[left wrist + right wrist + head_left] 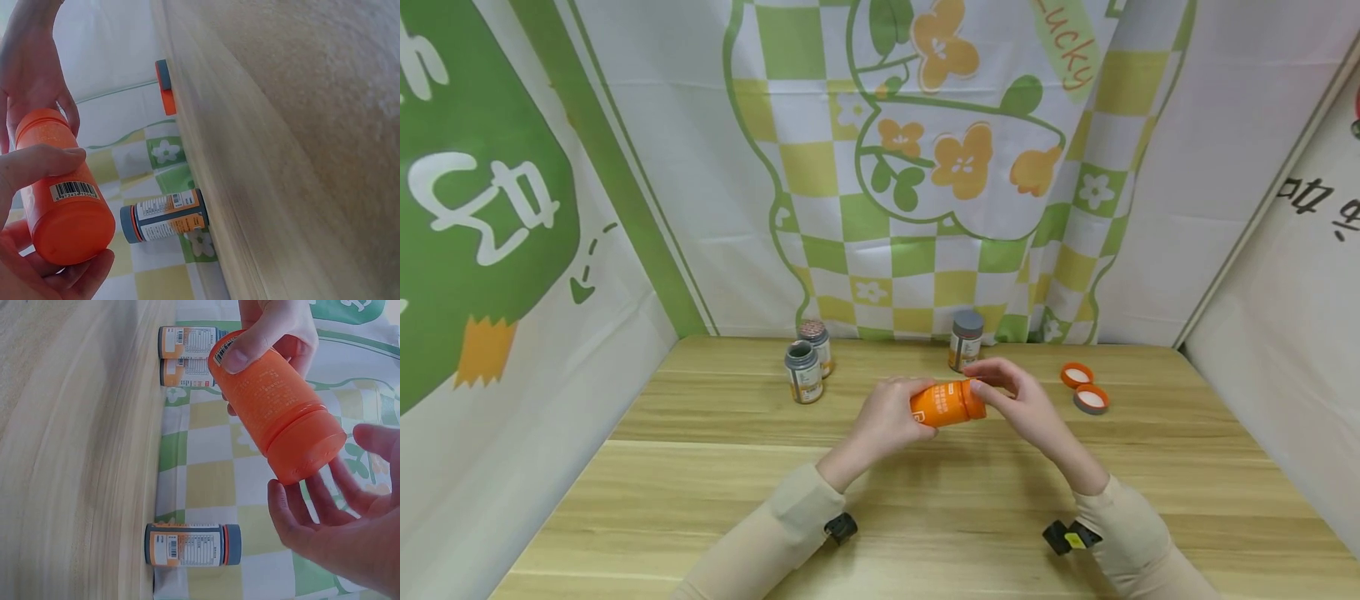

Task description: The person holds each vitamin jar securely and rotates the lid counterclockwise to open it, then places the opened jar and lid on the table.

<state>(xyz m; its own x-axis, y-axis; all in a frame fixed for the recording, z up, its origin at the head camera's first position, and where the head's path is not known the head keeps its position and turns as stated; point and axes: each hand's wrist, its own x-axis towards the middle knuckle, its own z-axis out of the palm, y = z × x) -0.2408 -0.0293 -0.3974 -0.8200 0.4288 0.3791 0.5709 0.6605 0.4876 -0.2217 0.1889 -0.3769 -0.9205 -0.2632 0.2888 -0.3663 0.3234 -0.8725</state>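
Observation:
An orange bottle (942, 404) with an orange screw cap (307, 445) is held tilted above the table. My left hand (889, 414) grips it round its base end, the thumb along its side near the barcode. My right hand (1017, 403) is at the cap end, its fingers spread and slightly bent. In the right wrist view, its fingertips (315, 482) lie by the cap's lower edge and the thumb stands apart from the cap. Whether the fingertips touch the cap is hard to tell.
Two uncapped grey bottles (805, 379) stand close together at the back left of the wooden table (715, 475). A capped grey bottle (966, 343) stands at the back middle. Two caps (1091, 400) lie upturned at the right, white liners showing. A patterned curtain (917, 275) hangs behind.

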